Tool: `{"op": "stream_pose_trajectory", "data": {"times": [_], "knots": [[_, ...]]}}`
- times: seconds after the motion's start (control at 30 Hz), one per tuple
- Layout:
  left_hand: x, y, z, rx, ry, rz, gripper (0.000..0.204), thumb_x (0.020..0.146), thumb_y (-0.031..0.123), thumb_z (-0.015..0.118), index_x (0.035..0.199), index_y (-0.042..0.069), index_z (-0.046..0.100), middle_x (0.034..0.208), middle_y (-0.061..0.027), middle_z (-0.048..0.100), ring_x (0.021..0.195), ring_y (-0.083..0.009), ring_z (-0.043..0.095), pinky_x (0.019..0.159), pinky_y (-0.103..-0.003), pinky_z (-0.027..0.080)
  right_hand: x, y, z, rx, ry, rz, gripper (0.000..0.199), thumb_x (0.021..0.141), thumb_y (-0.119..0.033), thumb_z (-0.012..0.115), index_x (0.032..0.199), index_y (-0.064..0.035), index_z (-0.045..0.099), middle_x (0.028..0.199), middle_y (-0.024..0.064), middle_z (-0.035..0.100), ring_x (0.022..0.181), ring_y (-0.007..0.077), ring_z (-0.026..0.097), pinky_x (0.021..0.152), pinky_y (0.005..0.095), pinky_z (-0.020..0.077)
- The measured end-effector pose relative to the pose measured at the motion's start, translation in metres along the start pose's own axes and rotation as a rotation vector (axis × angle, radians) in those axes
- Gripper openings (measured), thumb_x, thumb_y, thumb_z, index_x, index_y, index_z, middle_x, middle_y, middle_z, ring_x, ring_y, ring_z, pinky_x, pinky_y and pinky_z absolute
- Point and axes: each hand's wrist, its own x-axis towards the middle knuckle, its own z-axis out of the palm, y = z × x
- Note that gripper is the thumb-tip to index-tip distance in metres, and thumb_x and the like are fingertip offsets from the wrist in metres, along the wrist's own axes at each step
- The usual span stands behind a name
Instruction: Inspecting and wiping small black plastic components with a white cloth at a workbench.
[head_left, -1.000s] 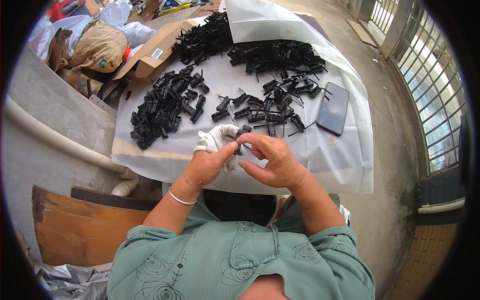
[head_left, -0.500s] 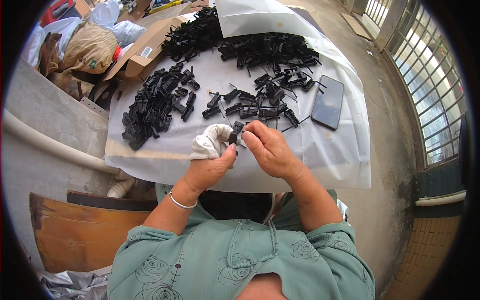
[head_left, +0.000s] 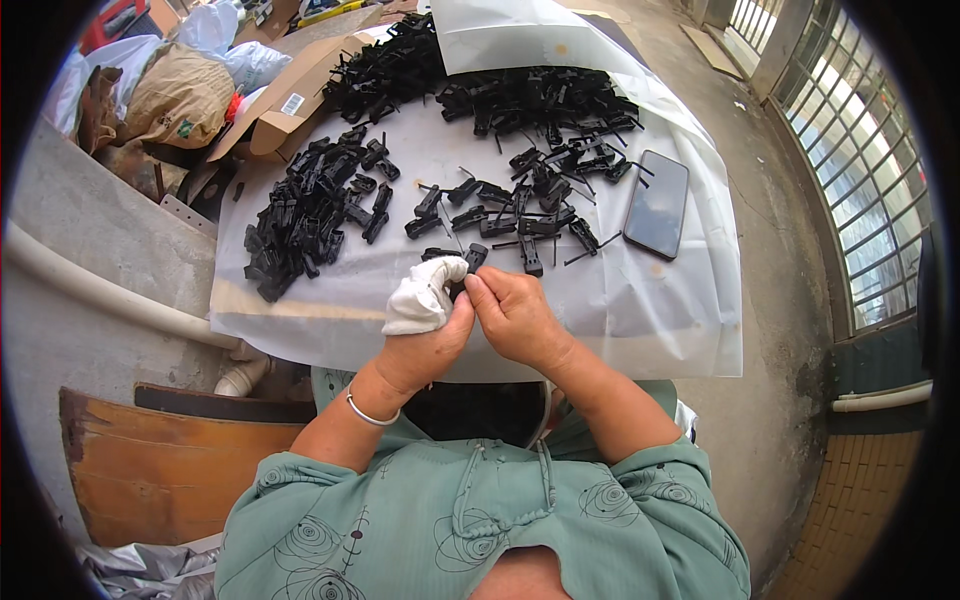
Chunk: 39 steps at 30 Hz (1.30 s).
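Observation:
Close together over the near part of the table, my two hands meet at a small black plastic part (head_left: 476, 257). White cloth covers the fingers of my left hand (head_left: 432, 325), which are closed around the part. The thumb and bent forefinger of my right hand (head_left: 522, 318) pinch at its near end, and much of the part is hidden behind them. Just beyond lie loose black parts with thin stems (head_left: 531, 256). A larger heap of similar black parts (head_left: 305, 215) is left of my hands, with more piled at the far side (head_left: 540, 100).
White plastic sheeting (head_left: 640, 330) covers the table. A dark smartphone (head_left: 657, 205) lies at its right. Far left are an opened cardboard box (head_left: 290, 105) and stuffed bags (head_left: 180, 95). A pale pipe (head_left: 110, 280) runs along the left wall; a barred window (head_left: 860, 170) is at right.
My right hand has moved left and slightly nearer to me, closing up against my left hand. My left fingers have shifted around the part, and more black parts beyond them are uncovered.

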Motion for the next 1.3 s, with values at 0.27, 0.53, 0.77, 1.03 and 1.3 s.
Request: {"op": "stream_pose_trajectory", "data": {"times": [0.27, 0.53, 0.77, 1.03, 1.3], "knots": [[0.005, 0.021, -0.006, -0.404, -0.049, -0.342, 0.023, 0.077, 0.002, 0.056, 0.099, -0.005, 0.054, 0.088, -0.0079, 0.057, 0.077, -0.0124, 0.053, 0.071, -0.027, 0.046, 0.000, 0.002, -0.009, 0.273, -0.129, 0.032, 0.024, 0.093, -0.015, 0.048, 0.073, -0.0008, 0.050, 0.061, 0.0003, 0.043, 0.057, 0.0082, 0.037, 0.052, 0.0254, 0.0365], [0.001, 0.006, 0.005, -0.016, 0.089, 0.025, 0.023, 0.076, 0.004, 0.057, 0.098, -0.004, 0.055, 0.087, -0.0129, 0.059, 0.076, -0.0199, 0.057, 0.071, -0.029, 0.047, 0.001, 0.002, -0.002, 0.146, -0.079, 0.064, 0.025, 0.092, -0.014, 0.048, 0.071, -0.0002, 0.050, 0.057, 0.0012, 0.041, 0.055, 0.0085, 0.036, 0.049, 0.0265, 0.0355], [0.007, 0.003, -0.002, 0.035, 0.029, 0.020, 0.023, 0.076, 0.005, 0.056, 0.097, -0.004, 0.055, 0.084, -0.0118, 0.059, 0.072, -0.0190, 0.056, 0.067, -0.029, 0.047, 0.001, 0.005, 0.004, 0.275, -0.039, 0.082, 0.027, 0.093, -0.017, 0.047, 0.073, -0.0010, 0.051, 0.060, -0.0011, 0.044, 0.058, 0.0066, 0.038, 0.052, 0.0251, 0.0357], [0.002, 0.008, -0.005, -0.254, -0.017, -0.244, 0.021, 0.079, 0.003, 0.055, 0.099, -0.005, 0.054, 0.083, -0.0057, 0.057, 0.074, -0.0082, 0.050, 0.066, -0.025, 0.046, 0.000, 0.001, -0.006, 0.213, -0.150, 0.115, 0.026, 0.094, -0.018, 0.047, 0.075, -0.0009, 0.052, 0.062, -0.0019, 0.044, 0.060, 0.0064, 0.038, 0.054, 0.0244, 0.0360], [0.001, 0.009, -0.005, -0.355, -0.049, -0.339, 0.022, 0.078, 0.002, 0.057, 0.099, -0.004, 0.053, 0.084, -0.0044, 0.057, 0.075, -0.0080, 0.050, 0.067, -0.023, 0.045, -0.001, -0.001, -0.007, 0.290, -0.172, 0.114, 0.027, 0.094, -0.018, 0.046, 0.073, -0.0015, 0.050, 0.062, -0.0034, 0.042, 0.060, 0.0057, 0.035, 0.053, 0.0236, 0.0352]]}}
